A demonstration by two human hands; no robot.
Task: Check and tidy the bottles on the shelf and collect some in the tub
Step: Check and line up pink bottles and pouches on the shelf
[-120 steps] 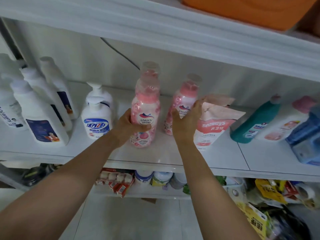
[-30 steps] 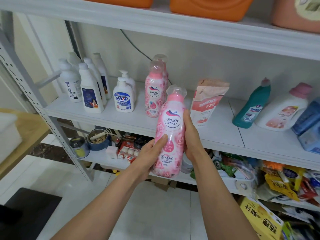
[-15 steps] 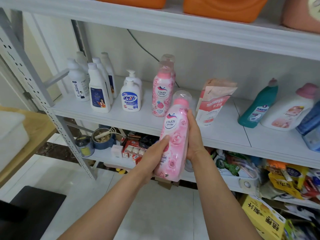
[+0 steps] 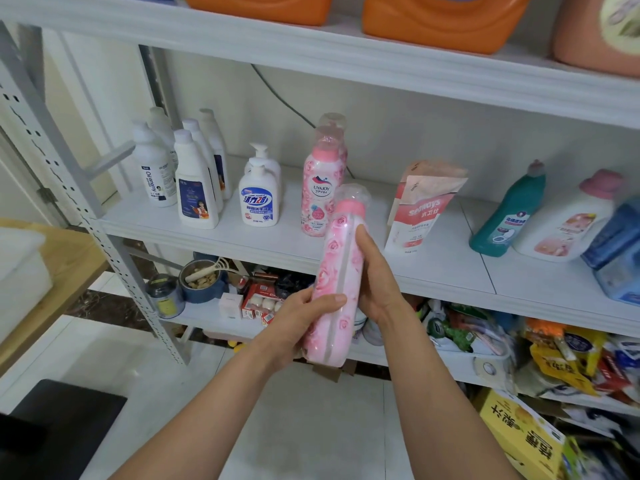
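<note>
Inspection step. My left hand (image 4: 304, 317) curls round the pink bottle (image 4: 337, 271) low down, and my right hand (image 4: 375, 285) wraps its middle. It is held clear of the shelf (image 4: 242, 244) beyond my grip, cap tilted away. Next, I judge: read its label, then reshelve it or carry it to the tub.

A white shelf (image 4: 263, 242) carries, from nine o'clock round to three: white bottles (image 4: 194, 188), pump bottles (image 4: 259, 199), pink floral bottles (image 4: 317, 192), refill pouch (image 4: 420, 209), leaning teal bottle (image 4: 505, 216), pink-capped jug (image 4: 568, 223).
</note>
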